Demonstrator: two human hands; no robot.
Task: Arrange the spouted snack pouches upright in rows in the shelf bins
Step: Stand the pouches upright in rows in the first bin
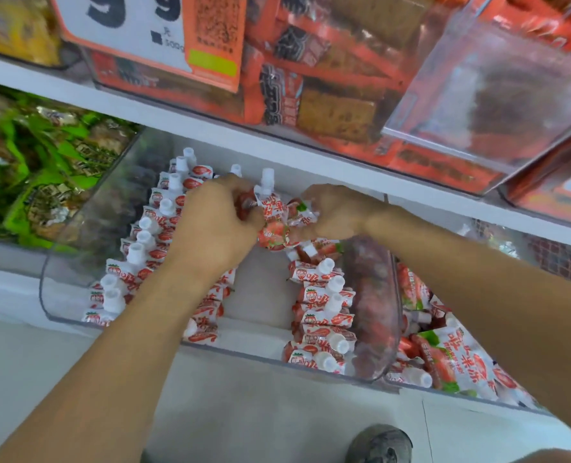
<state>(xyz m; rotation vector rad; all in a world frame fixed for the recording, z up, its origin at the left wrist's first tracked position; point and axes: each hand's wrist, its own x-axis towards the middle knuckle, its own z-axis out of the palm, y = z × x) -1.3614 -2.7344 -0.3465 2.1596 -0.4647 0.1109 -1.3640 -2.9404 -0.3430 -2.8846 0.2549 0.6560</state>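
Observation:
A clear plastic shelf bin (60, 295) holds red-and-white strawberry spouted pouches with white caps. One upright row (137, 259) runs along its left side, and another row (320, 315) runs along its right side. Both hands are deep in the back of the bin. My left hand (210, 222) grips a bunch of pouches (270, 225), one white spout sticking up above it. My right hand (337, 212) grips the same bunch from the right. A bare strip of bin floor lies between the two rows.
A neighbouring bin (451, 355) at the right holds loose pouches lying flat. Green snack packs (43, 168) fill the bin at the left. The upper shelf (310, 78) carries orange-red packets and hangs over the bin's back. A shoe (380, 442) shows on the floor.

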